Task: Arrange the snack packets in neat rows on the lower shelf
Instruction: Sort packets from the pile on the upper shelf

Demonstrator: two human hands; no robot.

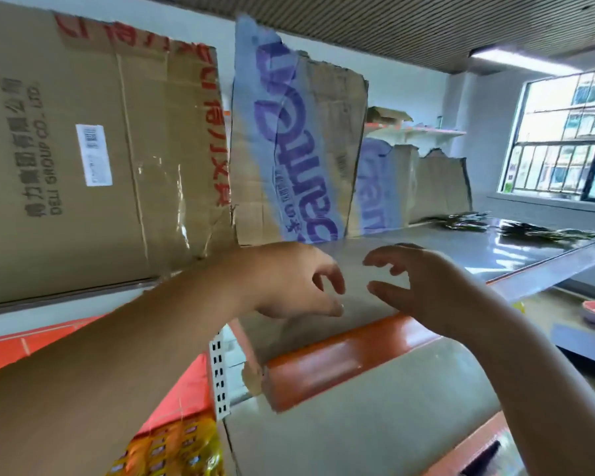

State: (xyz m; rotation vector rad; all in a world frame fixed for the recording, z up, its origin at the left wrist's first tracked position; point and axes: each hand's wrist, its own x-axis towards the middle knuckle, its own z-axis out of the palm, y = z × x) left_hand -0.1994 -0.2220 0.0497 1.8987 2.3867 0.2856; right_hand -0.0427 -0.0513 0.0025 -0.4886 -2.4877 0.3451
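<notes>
Since both my left hand [296,280] and right hand [423,290] hang empty over the shelf [358,352], fingers loosely curled, I judge they are poised to grab; the yellow packets [172,448] sit below, under my left forearm.

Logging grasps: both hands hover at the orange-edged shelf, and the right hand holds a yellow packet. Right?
Not quite: in the head view the right hand is empty, fingers loosely curled. The yellow packet lies lower left, in no hand. The rest holds.
</notes>
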